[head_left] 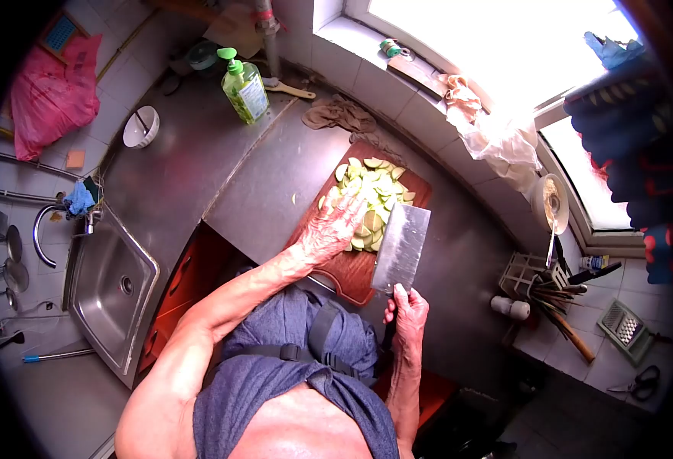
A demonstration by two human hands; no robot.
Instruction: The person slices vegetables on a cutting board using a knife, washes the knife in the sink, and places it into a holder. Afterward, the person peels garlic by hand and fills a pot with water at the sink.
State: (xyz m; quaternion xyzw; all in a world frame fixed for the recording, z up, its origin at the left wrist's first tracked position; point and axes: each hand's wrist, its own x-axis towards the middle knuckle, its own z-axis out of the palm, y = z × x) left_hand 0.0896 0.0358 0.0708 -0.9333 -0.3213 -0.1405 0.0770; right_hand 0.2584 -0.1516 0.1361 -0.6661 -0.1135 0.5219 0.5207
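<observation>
Head view now: gripping the cleaver (402, 249) by its handle in the right hand (407, 307), hiding most of that handle from sight. Laying the left hand (330, 229) over the pale green slices (382, 183) on the reddish-brown chopping board (351, 271), covering part of the heap; cannot tell whether pinching any, with fingertips blending into the bright pieces. Losing everything beyond the window (497, 38) to white glare, and the corners to black. Over to the pump bottle (238, 93) on the worktop (260, 172): spotting a label (255, 98), too small to read.
</observation>
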